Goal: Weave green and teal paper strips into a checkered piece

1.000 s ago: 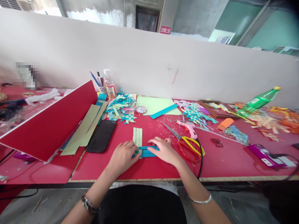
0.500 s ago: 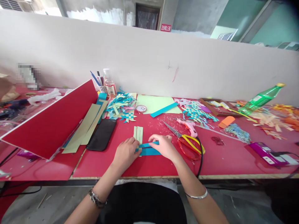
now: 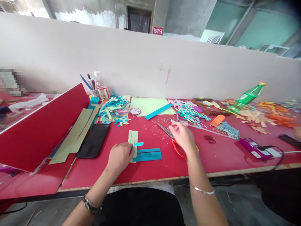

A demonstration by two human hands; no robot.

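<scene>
My left hand (image 3: 121, 154) has its fingers closed on the near left part of some paper strips at the front of the red table. Pale green strips (image 3: 133, 135) stand upright there, crossed by blue paper strips (image 3: 149, 154) pointing right. The short end of one blue strip (image 3: 138, 144) sticks up beside my fingertips. My right hand (image 3: 182, 135) is over the pink glue gun and covers most of it; whether the fingers grip it is not clear. Beneath that hand and wrist lie scissors (image 3: 166, 129) with red and yellow handles, partly hidden.
A black phone (image 3: 93, 141) and a leaning red board (image 3: 47, 131) are to the left. Woven paper scraps (image 3: 113, 108), a clear bottle (image 3: 102, 89) and a tilted green bottle (image 3: 246, 98) stand farther back. A purple power strip (image 3: 255, 149) lies right; another person's hand (image 3: 297, 133) shows at the edge.
My right hand has left the blue strip and moved right to the glue gun. My left hand stays on the strips. The whole view has shifted rightward.
</scene>
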